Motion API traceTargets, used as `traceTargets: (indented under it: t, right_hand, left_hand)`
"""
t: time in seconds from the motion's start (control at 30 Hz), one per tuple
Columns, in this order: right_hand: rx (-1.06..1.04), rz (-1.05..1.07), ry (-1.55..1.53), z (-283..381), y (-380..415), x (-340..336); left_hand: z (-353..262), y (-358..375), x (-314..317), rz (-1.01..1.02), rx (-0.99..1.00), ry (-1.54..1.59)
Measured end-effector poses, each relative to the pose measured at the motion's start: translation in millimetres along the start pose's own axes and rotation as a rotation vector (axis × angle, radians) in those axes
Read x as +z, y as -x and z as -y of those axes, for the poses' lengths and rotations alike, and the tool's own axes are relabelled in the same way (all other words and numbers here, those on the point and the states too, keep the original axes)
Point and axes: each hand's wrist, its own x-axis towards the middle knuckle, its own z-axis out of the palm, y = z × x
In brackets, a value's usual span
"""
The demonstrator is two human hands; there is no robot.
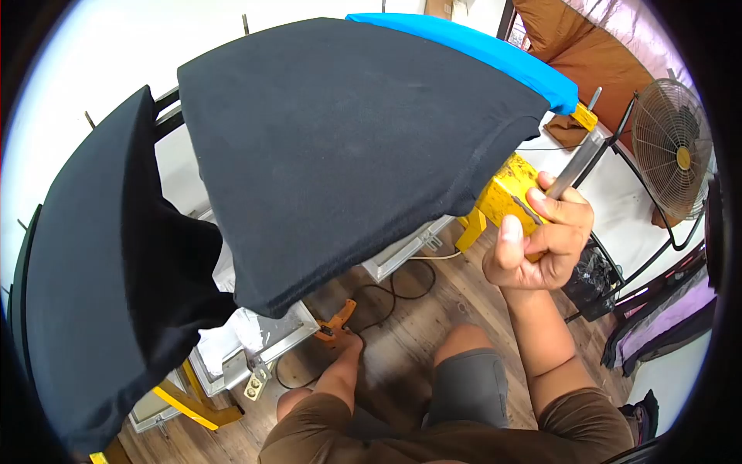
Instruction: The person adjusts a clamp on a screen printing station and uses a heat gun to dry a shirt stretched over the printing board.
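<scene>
My right hand point(545, 236) is raised at the right, fingers curled against the lower end of a grey metal bar point(576, 166). Its thumb stands apart from the bar. Just behind that hand is a scuffed yellow metal block point(506, 189). Low in the middle, my left hand point(350, 340) is closed around an orange handheld tool point(338, 315), whose exact kind I cannot make out. A black cloth point(355, 139), which looks like a shirt, lies stretched flat over a board in front of me. Another black cloth point(85, 255) covers a board on the left, its edge hanging loose.
Blue fabric point(471, 54) covers a board at the back. Metal-framed trays or screens point(410, 247) sit below the boards, with yellow supports point(197, 410). A socket strip point(253, 387) hangs low. A black cable point(394, 290) loops over the wooden floor. A fan point(672, 147) stands right.
</scene>
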Motion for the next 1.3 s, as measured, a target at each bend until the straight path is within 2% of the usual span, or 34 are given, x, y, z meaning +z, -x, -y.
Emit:
traceTargets:
  t: [0.07, 0.1, 0.17, 0.2, 0.27, 0.3, 0.37, 0.4, 0.47, 0.53, 0.6, 0.7, 0.8, 0.83, 0.9, 0.93, 1.0, 1.03, 1.07, 1.13, 1.17, 1.23, 1.3]
  right_hand:
    - [-0.013, -0.002, -0.01, 0.2, -2.3, 1.1]
    - [-0.009, -0.023, -0.031, -0.9, -1.1, 2.8]
    - [-0.014, -0.021, -0.024, -1.7, -2.4, 3.0]
    - [-0.009, -0.018, -0.018, -0.7, -2.6, 2.4]
    - [-0.011, -0.028, -0.032, -1.2, -4.6, 3.5]
    - [-0.002, -0.023, -0.036, -0.7, -3.9, 2.4]
    - [0.007, -0.046, -0.034, 0.7, -6.5, 2.4]
    - [0.015, -0.053, -0.027, 2.7, -8.3, 2.5]
    - [0.025, -0.072, -0.047, 5.4, -10.8, 3.5]
    - [0.057, -0.048, -0.105, 7.0, -10.6, 0.7]
    - [0.085, -0.049, -0.169, 7.9, -14.0, -2.5]
    - [0.101, -0.036, -0.268, 4.6, -15.6, -13.9]
    - [0.113, 0.214, -0.266, 7.8, -14.0, -33.6]
    - [0.112, 0.216, -0.283, 12.0, -10.4, -38.9]
    - [0.144, 0.247, -0.303, 22.8, -2.4, -49.3]
    - [0.139, 0.267, -0.333, 24.6, 21.9, -48.5]
    - [0.119, 0.453, -0.49, 39.2, 73.5, -60.9]
    - [0.173, 0.721, -0.67, 46.2, 94.3, -67.2]
    - [0.226, 0.993, -0.85, 55.0, 116.3, -74.2]
    - [0.3, 1.35, -0.82, 70.9, 169.6, -85.5]
    - [0.336, 1.352, -0.82, 77.3, 195.6, -88.7]
    - [0.362, 1.353, -0.831, 92.7, 225.6, -93.9]
    - [0.546, 1.251, -0.635, 112.6, 232.0, -88.0]
  left_hand:
    - [34.5, -67.6, 0.7, -0.178, 0.563, -1.236]
    - [27.5, -73.4, -0.5, -0.178, 0.564, -1.229]
    - [12.2, -63.6, -15.5, 0.005, 0.637, -0.855]
    - [-3.1, -37.6, -20.6, -0.003, 0.63, -0.859]
    - [-49.4, 17.3, -12.4, -0.117, 0.066, -0.719]
    - [-39.7, -0.4, -16.7, -0.128, 0.07, -0.719]
    - [-3.6, -58.2, -17.5, 0.394, -0.295, -0.342]
    - [-1.1, -55.0, -26.0, 0.387, -0.303, -0.337]
    - [-16.3, -43.0, -32.4, 0.634, -0.643, -0.596]
    - [-28.4, 13.0, -36.4, 0.448, -0.583, -0.526]
    - [-30.6, 53.0, -45.9, 0.455, -0.534, -0.475]
    - [-43.2, 110.4, -54.3, 0.595, -0.612, -0.511]
    - [-83.5, 201.0, -89.7, 0.672, -0.422, -0.505]
    - [-92.3, 217.4, -100.8, 0.661, -0.422, -0.491]
    - [-114.4, 245.9, -124.0, 0.814, -0.299, -0.515]
    - [-132.6, 269.4, -134.4, 0.812, -0.263, -0.514]
    - [-152.0, 293.9, -152.0, 0.843, -0.088, -0.458]
    - [-156.4, 299.4, -152.4, 0.815, 0.007, -0.417]
    - [-163.7, 305.3, -151.3, 0.811, 0.005, -0.415]
    - [-176.8, 313.9, -145.7, 0.912, 0.177, -0.397]
    - [-174.9, 312.3, -146.5, 0.901, 0.18, -0.385]
    - [-170.1, 308.8, -148.3, 0.881, 0.53, -0.515]
    - [-177.1, 316.2, -148.7, 1.001, 0.611, -0.6]
